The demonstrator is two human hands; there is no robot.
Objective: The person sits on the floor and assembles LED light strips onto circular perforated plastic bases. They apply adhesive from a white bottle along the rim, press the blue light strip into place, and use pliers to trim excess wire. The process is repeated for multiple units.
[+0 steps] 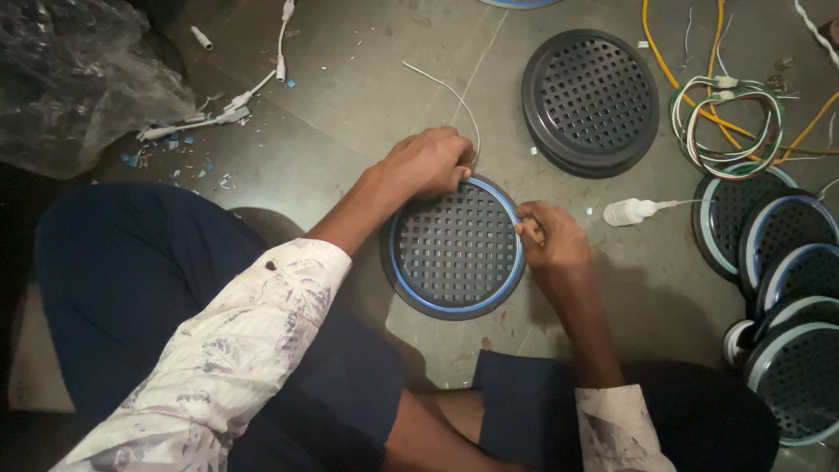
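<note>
Pinching the pale blue flexible strip point(511, 262) with right hand point(551, 240) at the right rim of the round dark plastic grille point(453, 247) lying centre-floor; left hand point(428, 162) closed on the far rim. Best pressed evenly into the groove, keeping the thin white wire point(454, 92) untangled.

Dark grey grille point(454, 247), blue-white rim strip point(511, 280)

The grey stone floor point(350, 87) is carrying a round dark grille point(454, 247); beyond it, stacked grilles point(591, 100), a glue bottle point(631, 211) and coiled wires point(730, 122) are lying.
</note>
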